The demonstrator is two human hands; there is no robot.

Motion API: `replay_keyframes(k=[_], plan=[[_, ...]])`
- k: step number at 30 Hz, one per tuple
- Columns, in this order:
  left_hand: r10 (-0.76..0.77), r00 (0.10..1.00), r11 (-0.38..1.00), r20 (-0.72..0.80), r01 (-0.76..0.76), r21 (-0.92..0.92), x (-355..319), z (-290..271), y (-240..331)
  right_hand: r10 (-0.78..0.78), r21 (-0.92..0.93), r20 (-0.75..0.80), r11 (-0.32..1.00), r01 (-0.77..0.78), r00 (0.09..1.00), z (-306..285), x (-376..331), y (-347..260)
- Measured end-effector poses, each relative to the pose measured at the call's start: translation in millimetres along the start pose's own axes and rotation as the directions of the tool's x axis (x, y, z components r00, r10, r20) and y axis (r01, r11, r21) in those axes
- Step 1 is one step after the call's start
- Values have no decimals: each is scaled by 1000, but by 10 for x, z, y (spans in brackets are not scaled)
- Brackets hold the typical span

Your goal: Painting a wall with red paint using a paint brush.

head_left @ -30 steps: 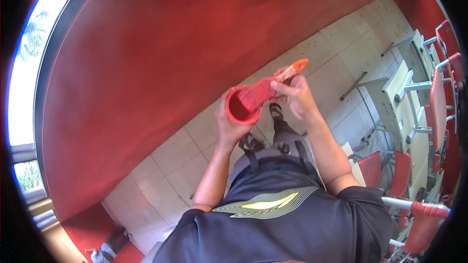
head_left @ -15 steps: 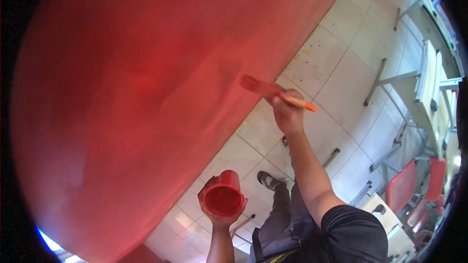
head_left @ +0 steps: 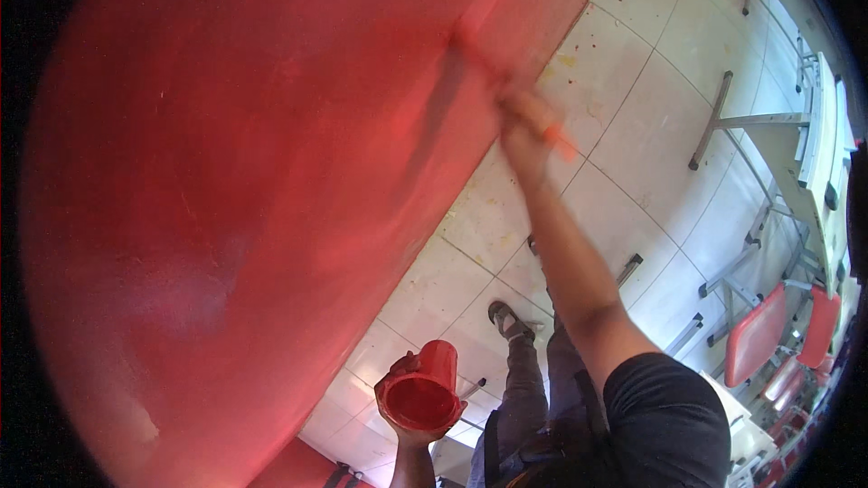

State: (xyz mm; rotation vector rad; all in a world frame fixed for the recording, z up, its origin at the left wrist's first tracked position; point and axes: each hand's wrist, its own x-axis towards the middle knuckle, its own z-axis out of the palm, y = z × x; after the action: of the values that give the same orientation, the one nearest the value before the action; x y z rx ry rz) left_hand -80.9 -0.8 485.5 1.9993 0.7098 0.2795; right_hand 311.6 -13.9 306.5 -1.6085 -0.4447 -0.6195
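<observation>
A red-painted wall (head_left: 271, 172) fills the left and upper part of the view. Blurred by motion, my right hand (head_left: 524, 117) is closed around a paintbrush (head_left: 562, 142) with an orange handle end. The brush's bristle end points up and left and appears to meet the wall, where its smeared outline blends into the red. Low in the view, my left hand (head_left: 394, 378) wraps round a red cup-like container (head_left: 439, 361), tilted so its mouth shows. Red paint (head_left: 419, 404) lies inside it, and red stains cover the fingers.
Pale floor tiles (head_left: 606, 108) with small paint spots run along the wall's foot. Desks with metal legs (head_left: 764, 122) and red chairs (head_left: 758, 334) stand on the right. My shod foot (head_left: 506, 316) is on the tiles below.
My right hand and the brush have moved up along the wall. The container in my left hand sits slightly lower in the picture, and the whole view has shifted a little.
</observation>
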Motion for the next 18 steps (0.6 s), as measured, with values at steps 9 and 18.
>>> replay_keyframes(k=[9, 18], plan=[[54, 999, 977, 5, -51, -205, 278, 210, 178, 93, 342, 512, 890, -302, 854, -224, -779, -539], [59, 996, 986, 64, -48, -158, 261, 317, 268, 323, 256, -138, 925, -281, 936, -120, 909, 253]])
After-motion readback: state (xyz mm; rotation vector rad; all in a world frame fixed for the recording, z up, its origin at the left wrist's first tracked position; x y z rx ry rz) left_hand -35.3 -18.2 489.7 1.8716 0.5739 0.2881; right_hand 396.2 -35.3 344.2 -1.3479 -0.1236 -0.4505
